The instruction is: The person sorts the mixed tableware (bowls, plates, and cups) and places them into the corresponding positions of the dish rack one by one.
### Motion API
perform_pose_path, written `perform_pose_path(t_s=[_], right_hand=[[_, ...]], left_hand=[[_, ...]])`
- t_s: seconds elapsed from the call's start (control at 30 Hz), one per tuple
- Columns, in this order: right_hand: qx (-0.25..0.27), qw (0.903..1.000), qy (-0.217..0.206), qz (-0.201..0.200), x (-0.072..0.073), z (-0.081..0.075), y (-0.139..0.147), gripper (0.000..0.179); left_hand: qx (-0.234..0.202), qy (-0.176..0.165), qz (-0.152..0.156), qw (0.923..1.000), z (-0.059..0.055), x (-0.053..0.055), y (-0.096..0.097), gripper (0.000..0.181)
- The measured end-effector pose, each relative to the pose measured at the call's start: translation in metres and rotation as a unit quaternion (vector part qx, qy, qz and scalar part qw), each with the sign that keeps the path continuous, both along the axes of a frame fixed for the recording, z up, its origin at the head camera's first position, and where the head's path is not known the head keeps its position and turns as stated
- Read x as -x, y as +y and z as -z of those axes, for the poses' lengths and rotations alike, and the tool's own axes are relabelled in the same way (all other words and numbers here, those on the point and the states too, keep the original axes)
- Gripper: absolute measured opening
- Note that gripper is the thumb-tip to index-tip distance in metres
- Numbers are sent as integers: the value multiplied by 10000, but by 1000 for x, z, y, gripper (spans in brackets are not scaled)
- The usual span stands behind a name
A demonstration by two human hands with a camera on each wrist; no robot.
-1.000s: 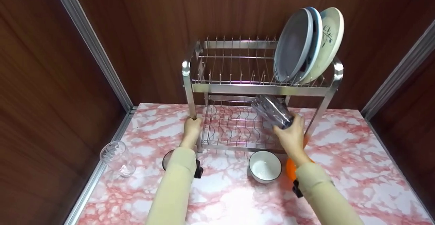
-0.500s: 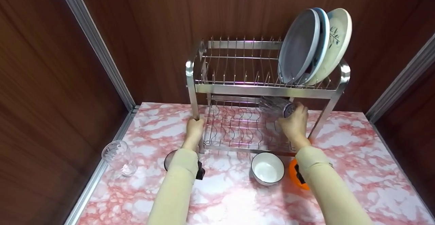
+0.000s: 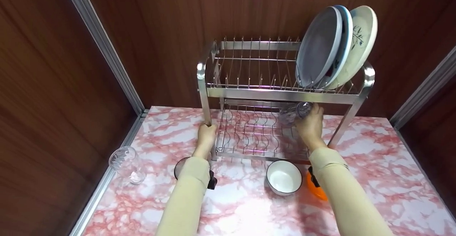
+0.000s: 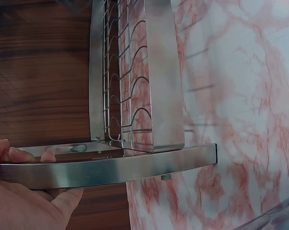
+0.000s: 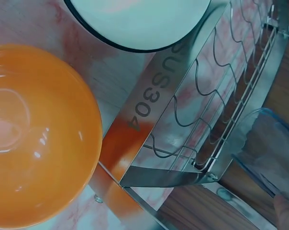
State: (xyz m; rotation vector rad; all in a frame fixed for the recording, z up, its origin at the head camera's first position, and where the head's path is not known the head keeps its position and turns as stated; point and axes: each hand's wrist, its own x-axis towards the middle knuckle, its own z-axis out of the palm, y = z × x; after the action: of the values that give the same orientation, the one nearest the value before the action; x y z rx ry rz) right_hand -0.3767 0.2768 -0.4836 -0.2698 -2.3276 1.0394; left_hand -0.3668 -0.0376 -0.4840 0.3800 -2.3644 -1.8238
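Observation:
A steel two-tier dish rack [image 3: 263,94] stands on the marbled table. My left hand [image 3: 207,135] grips its left front post; in the left wrist view the fingers [image 4: 27,154] wrap over the flat metal. Between the two tiers, toward the right end, my right hand [image 3: 309,124] holds a clear, purplish drinking glass [image 3: 288,114]. The glass is tipped over the lower wire shelf [image 3: 249,132], its base turned up toward the head camera. At the right edge of the right wrist view, the glass [image 5: 273,148] shows with part of a finger.
Several plates [image 3: 319,47] lean on the upper tier's right end. Before the rack sit a white black-rimmed bowl [image 3: 284,179], an orange bowl [image 3: 317,189] and a dark-rimmed vessel [image 3: 181,167], the last two partly behind sleeves. A clear patterned glass [image 3: 127,164] stands far left.
My right hand has moved the glass deeper between the tiers and turned its base up toward the head camera. My left hand keeps its grip on the post. The head view has shifted slightly.

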Motion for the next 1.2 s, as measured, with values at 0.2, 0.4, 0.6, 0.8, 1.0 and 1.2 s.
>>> perform_pose_path(t_s=[0.2,0.4,0.6,0.8,1.0,1.2], right_hand=[[136,9998,-91,-136,6,3,2,73],[260,9990,-222,-284,7,8,4,76],[480,9971,-488,-322,11,12,7,79],[711,9963,-349,-341,17,13,10,77],[516,9972,-322,-432,22,17,11,67],[59,9981,-309,-526,27,21,4,65]], left_hand=[[119,85,-36,9999,-5,-2,0,19],[130,122,-38,9998,-4,-2,0,22],[-80,103,-56,9999,-4,-3,-1,23],[-95,153,-49,9998,-3,-1,-1,22],[52,103,-69,9999,-1,-3,0,21],[-33,218,-18,9998,-1,-4,0,22]])
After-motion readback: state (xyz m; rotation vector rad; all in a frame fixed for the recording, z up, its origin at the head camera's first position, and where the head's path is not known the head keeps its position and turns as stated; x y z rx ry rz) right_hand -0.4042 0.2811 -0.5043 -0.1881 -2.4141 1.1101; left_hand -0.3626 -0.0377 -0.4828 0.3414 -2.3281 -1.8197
